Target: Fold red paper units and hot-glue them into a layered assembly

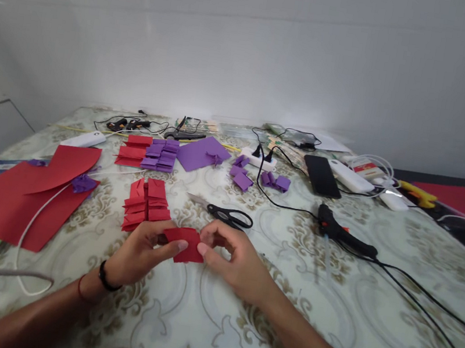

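A small piece of red paper [185, 247] is held up between my two hands, just above the table. My left hand [143, 249] pinches its left side, thumb in front and fingers behind. At its right edge, my right hand [234, 257] grips it between thumb and forefinger. Right behind my left hand lie rows of folded red paper pieces [153, 197]. Black-handled scissors [230, 216] rest beyond my right hand, blades pointing left. Whether the held paper has a fold behind it is hidden by my fingers.
Folded red and purple pieces [160, 155] and a purple sheet [200, 154] lie farther back. Large red sheets [20, 202] are at left. A glue gun [344, 233] with trailing cables, a phone [322, 175], a power strip [261, 160] and yellow-handled pliers [417, 194] are at right.
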Tool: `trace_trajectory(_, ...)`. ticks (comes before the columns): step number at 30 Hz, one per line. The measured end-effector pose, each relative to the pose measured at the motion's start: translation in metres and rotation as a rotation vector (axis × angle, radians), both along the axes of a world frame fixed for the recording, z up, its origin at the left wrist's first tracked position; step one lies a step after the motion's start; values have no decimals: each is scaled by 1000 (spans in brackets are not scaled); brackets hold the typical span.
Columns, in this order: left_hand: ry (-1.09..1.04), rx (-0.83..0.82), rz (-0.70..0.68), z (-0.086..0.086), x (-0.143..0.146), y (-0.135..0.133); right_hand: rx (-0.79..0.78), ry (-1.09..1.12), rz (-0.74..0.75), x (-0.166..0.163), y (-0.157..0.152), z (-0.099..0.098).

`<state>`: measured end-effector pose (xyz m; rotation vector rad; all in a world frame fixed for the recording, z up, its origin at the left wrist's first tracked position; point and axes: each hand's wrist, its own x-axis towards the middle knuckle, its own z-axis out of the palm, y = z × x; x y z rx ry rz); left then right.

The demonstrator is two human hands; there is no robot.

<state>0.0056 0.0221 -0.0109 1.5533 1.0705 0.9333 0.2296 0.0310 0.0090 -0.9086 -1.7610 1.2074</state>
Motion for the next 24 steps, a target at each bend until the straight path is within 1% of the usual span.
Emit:
trace_trajectory(2,-30,-15,7,0,0,1,-10,2,2,0,0,-2)
trace_trajectory(4,-35,-39,-16,3,1,1,-19,-11,-15,-1,0,-4)
trace_trajectory(8,14,-35,-52,9,1,1,-27,-2,-71,-3,0,-7)
trace_trajectory(13,25,10,32,9,1,3,-23,-11,-144,-3,-1,-6)
trace_trajectory(16,24,38,88,7,2,7,12,-27,-205,1,-1,-3)
trace_trajectory(18,11,42,118,5,2,9,37,41,-193,5,-4,6)
trace_trajectory(19,1,40,130,3,2,11,38,94,-149,7,-8,15)
trace_trajectory(21,-12,29,137,1,3,14,62,199,-25,8,-24,38)
trace_trajectory(23,-24,25,150,-2,2,17,118,246,189,7,-45,63)
trace_trajectory(24,-30,24,157,-2,2,17,159,293,246,6,-57,74)
